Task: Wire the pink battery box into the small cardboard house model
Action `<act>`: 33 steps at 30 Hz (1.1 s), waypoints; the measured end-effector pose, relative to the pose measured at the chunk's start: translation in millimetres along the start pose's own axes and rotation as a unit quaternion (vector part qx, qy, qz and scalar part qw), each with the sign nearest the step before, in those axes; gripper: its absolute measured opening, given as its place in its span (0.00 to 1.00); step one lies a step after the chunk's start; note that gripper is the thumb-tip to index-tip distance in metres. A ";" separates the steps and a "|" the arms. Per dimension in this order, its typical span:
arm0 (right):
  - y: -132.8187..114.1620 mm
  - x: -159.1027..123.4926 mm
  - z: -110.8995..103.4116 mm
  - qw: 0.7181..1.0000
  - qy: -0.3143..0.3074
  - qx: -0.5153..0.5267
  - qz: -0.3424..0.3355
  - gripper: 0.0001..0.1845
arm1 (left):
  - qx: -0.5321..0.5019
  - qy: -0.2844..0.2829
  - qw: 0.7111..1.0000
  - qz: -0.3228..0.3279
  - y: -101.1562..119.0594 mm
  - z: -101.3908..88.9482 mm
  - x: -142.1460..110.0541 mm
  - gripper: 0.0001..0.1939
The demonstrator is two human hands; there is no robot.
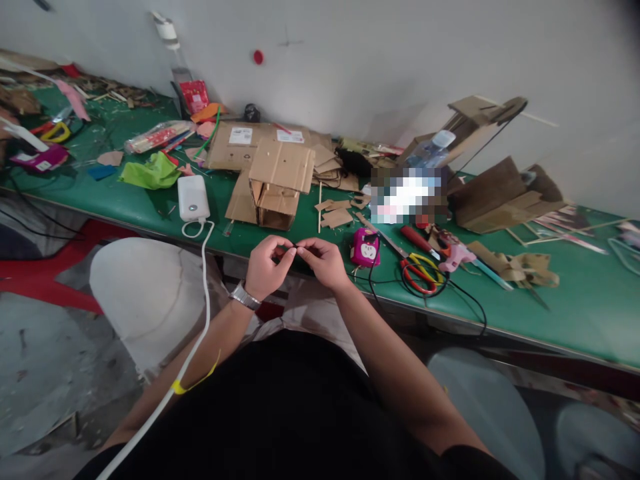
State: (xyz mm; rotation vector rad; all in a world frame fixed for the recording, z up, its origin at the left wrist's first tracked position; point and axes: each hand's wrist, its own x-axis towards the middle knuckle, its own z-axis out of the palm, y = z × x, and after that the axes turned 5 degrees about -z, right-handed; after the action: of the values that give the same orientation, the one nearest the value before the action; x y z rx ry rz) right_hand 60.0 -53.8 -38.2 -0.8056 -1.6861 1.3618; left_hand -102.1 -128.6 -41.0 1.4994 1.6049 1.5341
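Note:
My left hand (270,267) and my right hand (323,262) meet fingertip to fingertip at the front edge of the green table (590,293). Both pinch a small dark piece (295,246) between thumb and forefinger; it is too small to name. A metal-band watch (245,295) circles my left wrist. Just beyond my hands stands a cardboard box structure (280,167) with an opening facing me. To the right of my right hand sits a purple power socket block (365,248) with a black cable plugged in.
A white power bank (193,199) with a white cable lies left. Scissors (420,273), a red-handled screwdriver (419,239) and a pink glue gun (457,257) lie right. Cardboard models (505,200) stand farther right. Green crumpled paper (151,171) is at the left. A grey stool (485,407) stands below.

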 end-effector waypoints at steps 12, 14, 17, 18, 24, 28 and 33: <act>3.8 -0.1 2.1 0.999 -0.008 0.030 0.013 0.24 | -0.021 0.009 0.999 -0.031 -2.0 -0.1 0.0 0.08; 3.3 -0.2 1.3 0.999 -0.010 0.029 0.006 0.25 | -0.044 0.009 0.998 -0.045 -0.9 0.3 0.3 0.08; 1.9 -1.1 -0.3 1.000 -0.014 0.026 -0.011 0.25 | -0.091 0.014 0.993 -0.072 0.4 1.0 1.7 0.09; 1.4 -1.5 -0.7 0.999 -0.018 0.024 -0.016 0.24 | -0.108 0.018 0.991 -0.081 0.4 1.4 2.4 0.10; 0.3 -3.1 -1.0 1.000 -0.021 0.005 -0.018 0.20 | -0.167 0.015 0.979 -0.117 -2.6 2.4 5.0 0.12; 0.7 -2.6 0.7 1.000 -0.006 -0.001 -0.017 0.18 | -0.174 0.011 0.977 -0.125 -2.2 2.2 5.2 0.12; -1.1 -2.2 2.5 1.000 0.014 -0.014 -0.023 0.16 | -0.174 0.012 0.977 -0.125 1.0 2.2 4.5 0.10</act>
State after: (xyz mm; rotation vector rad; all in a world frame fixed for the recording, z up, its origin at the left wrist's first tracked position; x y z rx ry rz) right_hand 58.8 -57.1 -37.7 -0.7939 -1.6954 1.2915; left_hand -101.1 -123.9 -39.2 1.0540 1.3866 1.5923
